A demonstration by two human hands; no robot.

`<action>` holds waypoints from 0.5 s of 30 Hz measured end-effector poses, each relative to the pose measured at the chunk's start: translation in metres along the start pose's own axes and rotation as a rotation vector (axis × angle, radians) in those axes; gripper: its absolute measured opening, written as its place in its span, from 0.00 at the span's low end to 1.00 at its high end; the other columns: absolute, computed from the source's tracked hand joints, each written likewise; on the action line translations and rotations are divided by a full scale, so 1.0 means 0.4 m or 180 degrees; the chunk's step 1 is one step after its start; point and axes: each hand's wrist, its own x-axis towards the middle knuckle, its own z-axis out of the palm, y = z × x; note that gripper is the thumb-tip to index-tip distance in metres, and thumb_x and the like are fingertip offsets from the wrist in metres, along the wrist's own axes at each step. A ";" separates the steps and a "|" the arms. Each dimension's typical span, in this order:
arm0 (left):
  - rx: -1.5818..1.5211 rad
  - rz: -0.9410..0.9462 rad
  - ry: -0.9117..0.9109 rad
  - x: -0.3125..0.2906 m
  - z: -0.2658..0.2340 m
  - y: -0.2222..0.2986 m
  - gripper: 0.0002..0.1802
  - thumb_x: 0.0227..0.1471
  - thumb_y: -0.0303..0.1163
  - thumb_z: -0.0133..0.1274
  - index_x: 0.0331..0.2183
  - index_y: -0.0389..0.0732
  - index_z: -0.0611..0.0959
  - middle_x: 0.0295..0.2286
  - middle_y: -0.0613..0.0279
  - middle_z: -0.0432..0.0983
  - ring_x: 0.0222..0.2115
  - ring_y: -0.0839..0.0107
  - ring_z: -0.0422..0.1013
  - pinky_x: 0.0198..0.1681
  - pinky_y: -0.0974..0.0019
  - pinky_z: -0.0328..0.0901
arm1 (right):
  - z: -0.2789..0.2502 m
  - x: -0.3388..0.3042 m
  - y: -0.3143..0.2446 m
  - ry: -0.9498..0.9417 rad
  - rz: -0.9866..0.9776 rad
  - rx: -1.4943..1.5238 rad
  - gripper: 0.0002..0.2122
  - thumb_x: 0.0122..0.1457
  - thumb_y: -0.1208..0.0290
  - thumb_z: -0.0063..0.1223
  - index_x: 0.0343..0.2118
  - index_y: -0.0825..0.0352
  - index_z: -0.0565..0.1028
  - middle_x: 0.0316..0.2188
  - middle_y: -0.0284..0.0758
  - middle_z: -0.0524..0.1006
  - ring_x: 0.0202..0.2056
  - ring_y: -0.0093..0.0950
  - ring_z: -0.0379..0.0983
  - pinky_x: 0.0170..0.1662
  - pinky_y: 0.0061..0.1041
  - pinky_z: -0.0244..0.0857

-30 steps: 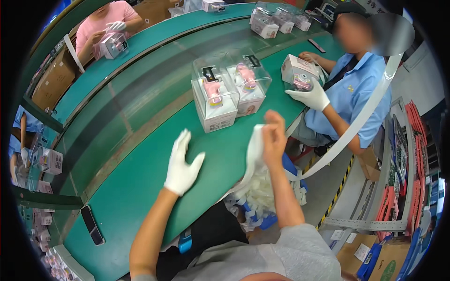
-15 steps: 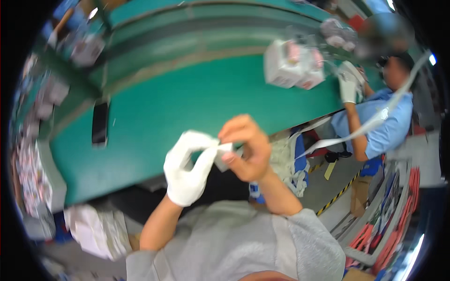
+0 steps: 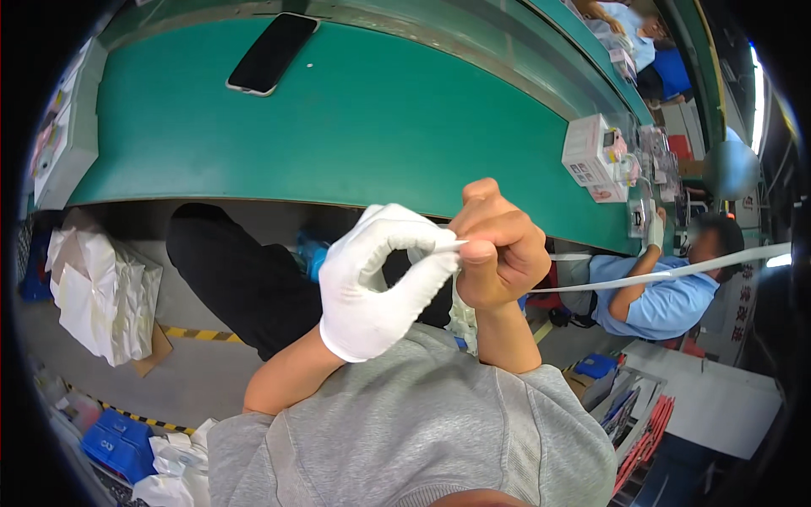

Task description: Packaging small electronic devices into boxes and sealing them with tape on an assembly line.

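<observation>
My left hand (image 3: 376, 283) wears a white fabric glove, its thumb and fingertips closed in a pinch. My bare right hand (image 3: 500, 249) meets it there, with the thumb pressed against curled fingers. A thin, pale, pointed white piece (image 3: 452, 246) runs between the two pinches. Whether it is a loose piece or part of the glove I cannot make out. Both hands are held in front of my chest, just off the near edge of the green workbench (image 3: 355, 127). A black smartphone (image 3: 274, 55) lies farther off on the bench.
Pink-and-white boxes (image 3: 587, 152) stand at the bench's right end, near a co-worker in blue (image 3: 650, 283). A grey-white tray (image 3: 72, 139) sits at the left end. White bags (image 3: 106, 291) and a blue container (image 3: 118, 444) are on the floor. A white strip (image 3: 676, 269) crosses at right.
My view has turned, so bench, phone and boxes appear shifted. My right hand's fingers, raised and spread before, are now curled tighter. The pinch still joins both hands.
</observation>
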 end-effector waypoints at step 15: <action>0.0022 0.0349 0.0706 -0.035 0.006 -0.032 0.09 0.47 0.15 0.64 0.32 0.35 0.83 0.31 0.60 0.78 0.30 0.74 0.73 0.33 0.72 0.65 | 0.062 -0.016 0.063 0.0060 -0.0291 -0.0103 0.21 0.70 0.58 0.48 0.21 0.67 0.67 0.15 0.33 0.72 0.13 0.22 0.63 0.27 0.29 0.53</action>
